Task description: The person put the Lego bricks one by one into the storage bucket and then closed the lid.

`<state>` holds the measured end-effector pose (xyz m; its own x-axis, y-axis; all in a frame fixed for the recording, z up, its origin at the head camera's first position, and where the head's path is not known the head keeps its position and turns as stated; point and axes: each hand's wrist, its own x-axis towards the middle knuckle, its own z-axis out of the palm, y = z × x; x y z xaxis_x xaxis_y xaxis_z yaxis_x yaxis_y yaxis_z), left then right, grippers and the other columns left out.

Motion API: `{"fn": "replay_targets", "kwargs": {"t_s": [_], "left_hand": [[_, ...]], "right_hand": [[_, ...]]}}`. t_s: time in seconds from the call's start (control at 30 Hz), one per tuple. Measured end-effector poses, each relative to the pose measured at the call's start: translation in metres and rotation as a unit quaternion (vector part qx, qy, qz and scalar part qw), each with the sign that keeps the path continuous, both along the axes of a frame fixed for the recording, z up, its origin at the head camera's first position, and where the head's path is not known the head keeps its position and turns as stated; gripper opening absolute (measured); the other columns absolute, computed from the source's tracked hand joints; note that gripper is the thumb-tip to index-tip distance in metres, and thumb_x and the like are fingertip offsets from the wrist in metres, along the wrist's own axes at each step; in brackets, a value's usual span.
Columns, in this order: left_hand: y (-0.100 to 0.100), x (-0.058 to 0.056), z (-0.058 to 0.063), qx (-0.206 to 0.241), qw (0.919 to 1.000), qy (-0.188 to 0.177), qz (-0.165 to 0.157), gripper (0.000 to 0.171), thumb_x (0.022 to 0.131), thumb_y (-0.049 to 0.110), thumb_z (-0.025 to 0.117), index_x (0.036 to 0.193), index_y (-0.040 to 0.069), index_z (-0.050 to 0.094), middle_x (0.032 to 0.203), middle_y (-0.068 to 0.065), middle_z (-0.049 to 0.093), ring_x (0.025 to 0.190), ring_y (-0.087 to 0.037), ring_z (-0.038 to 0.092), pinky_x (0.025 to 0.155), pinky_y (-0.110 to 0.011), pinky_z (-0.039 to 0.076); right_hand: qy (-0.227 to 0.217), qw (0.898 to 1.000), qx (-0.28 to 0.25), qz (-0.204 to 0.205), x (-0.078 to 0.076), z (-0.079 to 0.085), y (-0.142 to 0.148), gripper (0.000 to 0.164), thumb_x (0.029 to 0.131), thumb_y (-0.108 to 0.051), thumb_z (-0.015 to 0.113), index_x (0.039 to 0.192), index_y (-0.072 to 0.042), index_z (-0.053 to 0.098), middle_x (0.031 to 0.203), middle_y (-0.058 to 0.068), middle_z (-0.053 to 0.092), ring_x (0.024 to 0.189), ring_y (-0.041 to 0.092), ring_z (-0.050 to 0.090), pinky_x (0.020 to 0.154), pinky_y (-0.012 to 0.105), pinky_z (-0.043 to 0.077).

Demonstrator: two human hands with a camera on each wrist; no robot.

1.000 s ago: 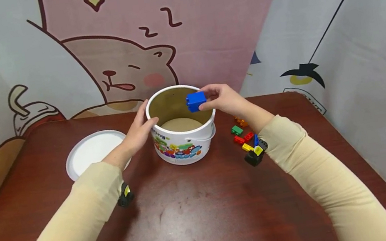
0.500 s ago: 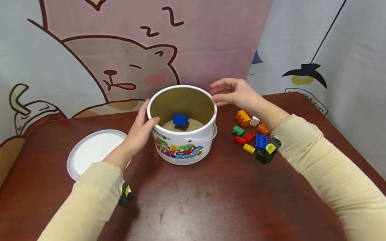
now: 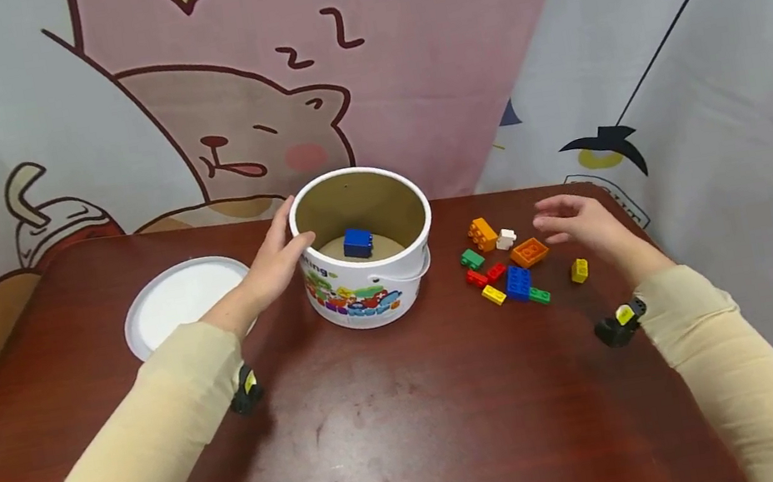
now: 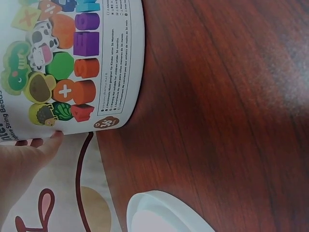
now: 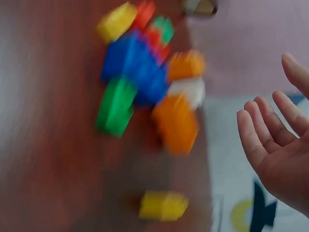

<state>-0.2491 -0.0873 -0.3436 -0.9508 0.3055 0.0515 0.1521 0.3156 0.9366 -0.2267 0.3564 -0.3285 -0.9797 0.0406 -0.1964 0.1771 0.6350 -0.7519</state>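
A white bucket (image 3: pixel 371 311) with a colourful printed side stands on the table, its top uncovered. My left hand (image 3: pixel 273 267) holds its left rim, thumb over the edge and fingers along the outer wall. Inside, a blue toy brick (image 3: pixel 357 243) lies on the bottom. My right hand (image 3: pixel 585 226) hovers at the right with loosely bent fingers and nothing in it. Below that hand is a yellow brick (image 3: pixel 579 270). Just left of it lie an orange brick (image 3: pixel 529 253) and a larger blue brick (image 3: pixel 518 283). The right wrist view shows the bricks blurred, the hand (image 5: pixel 285 154) at its right edge.
A round white lid (image 3: pixel 187 302) lies left of the bucket. Several small bricks, among them a green brick (image 3: pixel 472 259), a white brick (image 3: pixel 505 239) and a red brick (image 3: pixel 477 278), are scattered to its right. A printed cloth (image 3: pixel 433 56) hangs behind the table.
My right hand let go of the blue brick, which dropped into the bucket. It then moved right, past the loose bricks, uncovering more of them. The left hand stays at the rim.
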Motion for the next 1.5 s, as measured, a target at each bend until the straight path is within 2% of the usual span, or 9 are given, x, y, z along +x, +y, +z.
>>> {"fn": "replay_targets", "kwargs": {"t_s": [0.1,0.17,0.37,0.5,0.7,0.87,1.03,1.3,1.5], "left_hand": [[-0.001,0.001,0.0,0.0,1.0,0.001,-0.001,0.07,0.095,0.023,0.043,0.152,0.015,0.003,0.158,-0.01,0.008,0.143,-0.027,0.013,0.117,-0.048,0.012],[-0.001,0.001,0.0,-0.001,1.0,0.001,-0.002,0.07,0.095,0.023,0.043,0.152,0.015,0.003,0.158,-0.01,0.008,0.144,-0.027,0.013,0.117,-0.048,0.012],[-0.002,0.0,0.0,0.0,1.0,0.004,0.002,0.069,0.095,0.024,0.043,0.152,0.016,0.004,0.158,-0.009,0.009,0.144,-0.026,0.013,0.117,-0.048,0.012],[-0.001,-0.001,-0.001,0.006,0.9999,0.007,0.003,0.069,0.094,0.022,0.044,0.152,0.014,0.006,0.157,-0.011,0.012,0.142,-0.027,0.016,0.117,-0.046,0.013],[0.0,-0.001,0.0,0.004,1.0,0.007,0.005,0.069,0.094,0.021,0.044,0.151,0.012,0.006,0.157,-0.012,0.013,0.142,-0.027,0.017,0.117,-0.046,0.014],[0.001,0.0,0.001,0.007,1.0,0.005,0.004,0.069,0.094,0.021,0.044,0.151,0.012,0.006,0.157,-0.013,0.013,0.142,-0.028,0.017,0.117,-0.047,0.014],[0.0,0.0,0.0,0.006,0.9999,0.005,0.007,0.069,0.094,0.022,0.044,0.151,0.012,0.007,0.156,-0.013,0.014,0.142,-0.027,0.017,0.117,-0.046,0.014],[0.0,0.0,0.001,0.012,0.9999,0.006,0.005,0.069,0.094,0.02,0.044,0.151,0.012,0.006,0.156,-0.014,0.012,0.142,-0.028,0.016,0.117,-0.046,0.013],[0.001,0.001,0.002,0.018,0.9998,0.005,0.005,0.069,0.094,0.02,0.044,0.151,0.011,0.005,0.157,-0.014,0.012,0.142,-0.028,0.016,0.117,-0.046,0.013]], "right_hand": [[-0.017,1.0,0.025,-0.008,0.006,-0.015,0.022,0.076,0.086,-0.053,0.056,0.14,-0.003,0.036,0.139,0.023,0.041,0.113,0.031,0.055,0.093,0.034,0.05],[-0.019,0.999,0.032,-0.011,0.011,-0.023,0.036,0.077,0.087,-0.052,0.055,0.14,-0.002,0.035,0.139,0.024,0.04,0.109,0.029,0.057,0.096,0.042,0.048],[0.003,0.999,0.008,-0.034,0.024,-0.041,0.062,0.071,0.088,-0.041,0.061,0.138,0.003,0.037,0.124,0.013,0.051,0.081,-0.005,0.059,0.079,0.024,0.055],[-0.001,1.0,0.003,-0.03,0.029,-0.05,0.068,0.069,0.089,-0.037,0.061,0.138,0.005,0.036,0.118,0.008,0.05,0.079,-0.008,0.057,0.075,0.019,0.054],[-0.032,0.999,0.039,0.007,0.032,-0.062,0.069,0.067,0.089,-0.03,0.062,0.138,0.007,0.035,0.128,0.029,0.043,0.082,0.002,0.056,0.072,0.016,0.052],[-0.038,0.996,0.085,0.006,0.031,-0.069,0.069,0.06,0.087,-0.022,0.065,0.134,0.006,0.042,0.122,0.03,0.048,0.089,0.021,0.052,0.068,0.016,0.048],[-0.038,0.995,0.095,0.007,0.03,-0.07,0.069,0.056,0.087,-0.02,0.064,0.132,0.006,0.046,0.119,0.029,0.051,0.082,0.019,0.053,0.067,0.02,0.047],[-0.059,0.998,0.0,-0.009,0.033,-0.065,0.07,0.062,0.091,-0.031,0.059,0.138,0.005,0.04,0.136,0.026,0.042,0.081,-0.009,0.056,0.077,0.012,0.051],[-0.051,0.986,-0.151,-0.042,0.032,-0.056,0.063,0.074,0.088,-0.031,0.064,0.142,0.006,0.03,0.136,0.01,0.037,0.086,-0.008,0.058,0.082,0.013,0.05]]}}
